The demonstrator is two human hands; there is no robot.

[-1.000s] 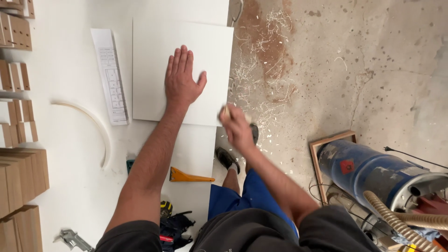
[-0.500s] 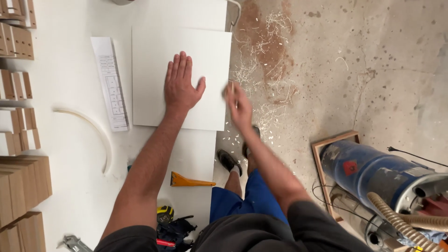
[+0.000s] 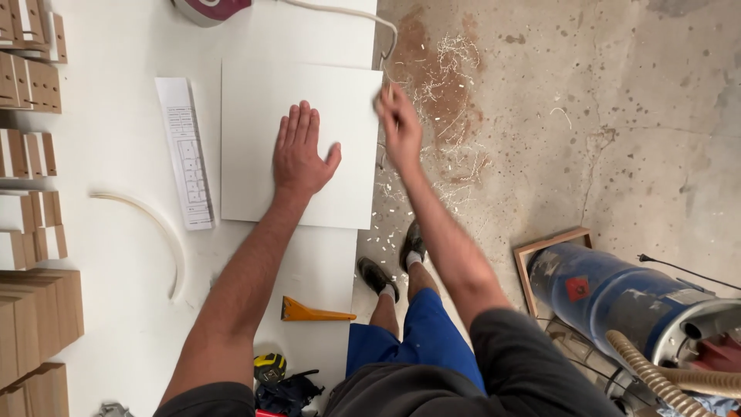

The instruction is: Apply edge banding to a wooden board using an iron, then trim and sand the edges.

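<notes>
Right hand (image 3: 400,127) moved up along right edge of white panel (image 3: 255,139), fingers curled, held object not discernible; left hand (image 3: 302,154) stays flat, open, on panel.

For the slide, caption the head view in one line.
Left hand flat on a white panel, right hand at its edge, above a shavings-strewn floor.
</notes>
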